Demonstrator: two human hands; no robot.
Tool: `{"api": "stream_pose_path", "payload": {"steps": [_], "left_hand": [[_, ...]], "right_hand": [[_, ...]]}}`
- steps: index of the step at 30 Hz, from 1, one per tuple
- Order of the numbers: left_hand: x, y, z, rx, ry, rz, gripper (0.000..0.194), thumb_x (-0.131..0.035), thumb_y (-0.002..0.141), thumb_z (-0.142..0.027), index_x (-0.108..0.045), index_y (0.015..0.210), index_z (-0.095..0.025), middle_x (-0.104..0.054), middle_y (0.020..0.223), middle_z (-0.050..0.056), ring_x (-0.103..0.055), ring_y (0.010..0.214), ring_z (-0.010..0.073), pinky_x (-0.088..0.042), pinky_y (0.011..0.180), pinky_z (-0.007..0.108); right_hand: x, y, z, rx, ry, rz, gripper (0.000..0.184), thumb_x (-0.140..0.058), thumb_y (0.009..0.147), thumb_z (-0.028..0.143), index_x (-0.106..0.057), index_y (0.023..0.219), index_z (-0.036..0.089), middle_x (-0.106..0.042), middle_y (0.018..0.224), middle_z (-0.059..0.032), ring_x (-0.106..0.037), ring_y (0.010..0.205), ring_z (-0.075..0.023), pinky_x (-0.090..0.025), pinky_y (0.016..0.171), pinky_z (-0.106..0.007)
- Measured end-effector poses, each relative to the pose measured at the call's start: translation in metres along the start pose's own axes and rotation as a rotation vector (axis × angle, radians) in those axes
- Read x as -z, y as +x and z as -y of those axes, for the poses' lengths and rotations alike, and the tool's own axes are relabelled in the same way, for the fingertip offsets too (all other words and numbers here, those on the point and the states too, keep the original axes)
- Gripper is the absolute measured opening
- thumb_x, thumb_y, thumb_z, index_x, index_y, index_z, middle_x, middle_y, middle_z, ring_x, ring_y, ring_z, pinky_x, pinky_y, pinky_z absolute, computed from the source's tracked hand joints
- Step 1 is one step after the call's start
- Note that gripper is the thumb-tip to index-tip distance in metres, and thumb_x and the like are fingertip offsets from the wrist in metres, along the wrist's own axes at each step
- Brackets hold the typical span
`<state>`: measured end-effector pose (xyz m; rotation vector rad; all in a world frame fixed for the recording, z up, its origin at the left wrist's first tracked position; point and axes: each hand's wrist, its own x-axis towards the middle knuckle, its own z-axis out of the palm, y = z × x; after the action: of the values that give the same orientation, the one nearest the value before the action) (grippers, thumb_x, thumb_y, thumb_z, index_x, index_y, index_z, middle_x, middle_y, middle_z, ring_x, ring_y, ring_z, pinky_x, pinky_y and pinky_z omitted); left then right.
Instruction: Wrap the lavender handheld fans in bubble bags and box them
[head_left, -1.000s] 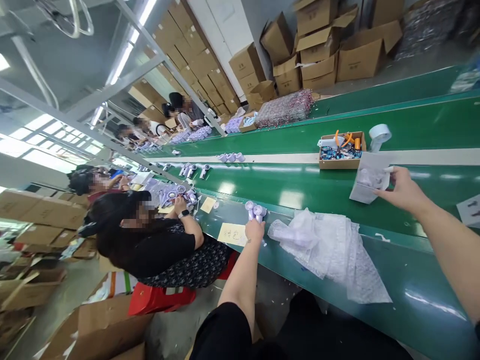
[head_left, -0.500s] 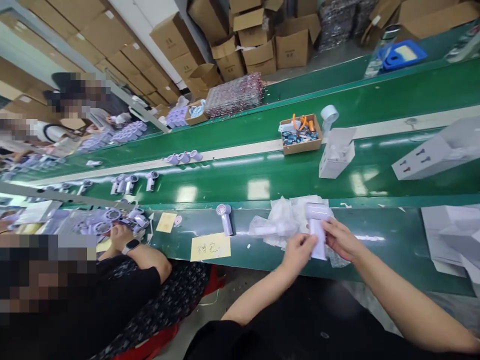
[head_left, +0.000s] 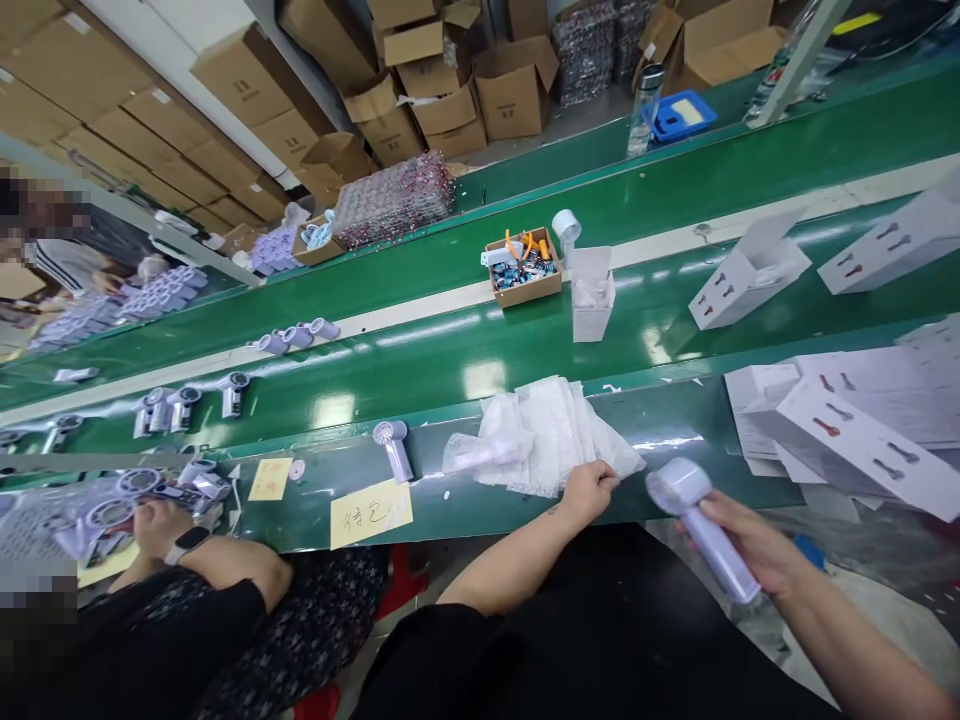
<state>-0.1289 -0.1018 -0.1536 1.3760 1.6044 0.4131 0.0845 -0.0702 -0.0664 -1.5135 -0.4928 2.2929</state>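
My right hand (head_left: pixel 742 545) grips a lavender handheld fan (head_left: pixel 712 530) by its handle, tilted, just off the bench's front edge. My left hand (head_left: pixel 591 490) pinches the edge of a stack of white translucent bubble bags (head_left: pixel 551 435) lying on the bench. To the left of the stack, a bagged fan (head_left: pixel 487 452) rests on the surface. Further left lies another lavender fan (head_left: pixel 395 450), its round grille facing up, above a yellow paper note (head_left: pixel 371 515) with handwriting.
White printed boxes (head_left: pixel 847 420) lie on the right. Open white boxes (head_left: pixel 592 295) stand on the green belt (head_left: pixel 420 360). Behind them is a small carton (head_left: pixel 529 290) with pliers and small parts. At left, a co-worker's hand (head_left: pixel 161 525) is among several fans.
My right hand has carried the fan right and toward me, away from the bags. My left hand has let go of the fan and taken a bag's edge. The view has shifted right.
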Motion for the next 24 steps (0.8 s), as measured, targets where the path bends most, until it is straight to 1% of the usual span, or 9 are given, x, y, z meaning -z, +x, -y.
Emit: {"api": "stream_pose_path", "payload": {"steps": [3, 4, 7, 10, 12, 14, 17, 21, 24], "left_hand": [[-0.001, -0.006, -0.018, 0.155, -0.608, -0.063, 0.003, -0.062, 0.069, -0.017, -0.062, 0.07, -0.014, -0.058, 0.062, -0.001, -0.052, 0.058, 0.0103, -0.041, 0.058, 0.022], [-0.002, -0.008, -0.023, 0.223, -0.793, -0.093, 0.006, -0.065, 0.064, -0.017, -0.06, 0.065, -0.013, -0.055, 0.057, -0.002, -0.048, 0.053, 0.0087, -0.038, 0.054, 0.021], [0.003, -0.011, -0.034, 0.364, -1.036, -0.181, 0.022, -0.072, 0.057, -0.026, -0.055, 0.06, -0.014, -0.05, 0.051, -0.004, -0.042, 0.045, 0.0067, -0.034, 0.048, 0.021], [0.016, -0.009, -0.038, 0.359, -1.08, -0.267, 0.031, -0.074, 0.056, -0.036, -0.052, 0.063, -0.015, -0.049, 0.055, -0.004, -0.046, 0.05, 0.0074, -0.038, 0.051, 0.021], [0.022, -0.008, -0.041, 0.32, -1.072, -0.314, 0.031, -0.075, 0.056, -0.034, -0.054, 0.066, -0.015, -0.049, 0.056, -0.004, -0.045, 0.051, 0.0065, -0.036, 0.052, 0.02], [0.022, -0.009, -0.045, 0.266, -0.984, -0.292, 0.028, -0.075, 0.057, -0.029, -0.059, 0.074, -0.014, -0.05, 0.055, -0.004, -0.042, 0.05, 0.0058, -0.033, 0.051, 0.019], [0.01, -0.015, -0.057, 0.221, -0.818, -0.194, 0.025, -0.069, 0.064, -0.024, -0.063, 0.086, -0.013, -0.054, 0.059, -0.004, -0.045, 0.053, 0.0066, -0.035, 0.053, 0.02], [-0.005, -0.021, -0.07, 0.214, -0.75, -0.188, 0.012, -0.067, 0.061, -0.016, -0.06, 0.07, -0.013, -0.054, 0.059, -0.004, -0.045, 0.055, 0.007, -0.035, 0.054, 0.019], [-0.002, -0.02, -0.071, 0.313, -0.819, -0.2, 0.016, -0.071, 0.056, -0.017, -0.055, 0.06, -0.013, -0.05, 0.052, -0.004, -0.041, 0.049, 0.0064, -0.031, 0.05, 0.02]], "right_hand": [[-0.015, 0.011, -0.014, -0.004, -0.023, 0.167, 0.042, -0.073, 0.07, 0.029, -0.056, 0.108, 0.025, -0.066, 0.083, -0.0022, -0.066, 0.073, -0.0191, -0.056, 0.059, -0.029], [-0.018, 0.015, -0.014, 0.008, -0.038, 0.207, 0.04, -0.072, 0.071, 0.029, -0.057, 0.107, 0.024, -0.066, 0.083, -0.0025, -0.066, 0.074, -0.0187, -0.055, 0.06, -0.028], [-0.017, 0.019, -0.009, 0.002, -0.122, 0.27, 0.039, -0.071, 0.072, 0.029, -0.058, 0.108, 0.022, -0.065, 0.085, -0.0036, -0.065, 0.076, -0.019, -0.055, 0.061, -0.03], [-0.001, 0.012, -0.003, -0.033, -0.212, 0.228, 0.039, -0.071, 0.072, 0.03, -0.059, 0.108, 0.022, -0.065, 0.084, -0.0034, -0.065, 0.075, -0.0191, -0.055, 0.06, -0.03], [0.011, 0.003, -0.001, -0.061, -0.21, 0.203, 0.035, -0.071, 0.073, 0.031, -0.06, 0.105, 0.022, -0.065, 0.082, -0.0032, -0.065, 0.074, -0.0185, -0.055, 0.06, -0.029], [0.021, -0.004, 0.001, -0.075, -0.141, 0.243, 0.036, -0.07, 0.073, 0.031, -0.059, 0.106, 0.024, -0.065, 0.084, -0.003, -0.065, 0.074, -0.0182, -0.055, 0.061, -0.029], [0.023, -0.006, 0.005, -0.047, -0.035, 0.364, 0.041, -0.072, 0.071, 0.032, -0.057, 0.109, 0.026, -0.065, 0.084, -0.002, -0.065, 0.072, -0.0186, -0.055, 0.059, -0.029], [0.013, 0.004, 0.011, -0.004, -0.073, 0.429, 0.037, -0.07, 0.073, 0.03, -0.057, 0.107, 0.022, -0.065, 0.081, -0.0033, -0.065, 0.072, -0.0188, -0.055, 0.058, -0.029], [0.016, 0.006, 0.015, 0.017, -0.137, 0.415, 0.039, -0.07, 0.074, 0.029, -0.057, 0.11, 0.021, -0.065, 0.086, -0.004, -0.065, 0.074, -0.0192, -0.054, 0.058, -0.029]]}}
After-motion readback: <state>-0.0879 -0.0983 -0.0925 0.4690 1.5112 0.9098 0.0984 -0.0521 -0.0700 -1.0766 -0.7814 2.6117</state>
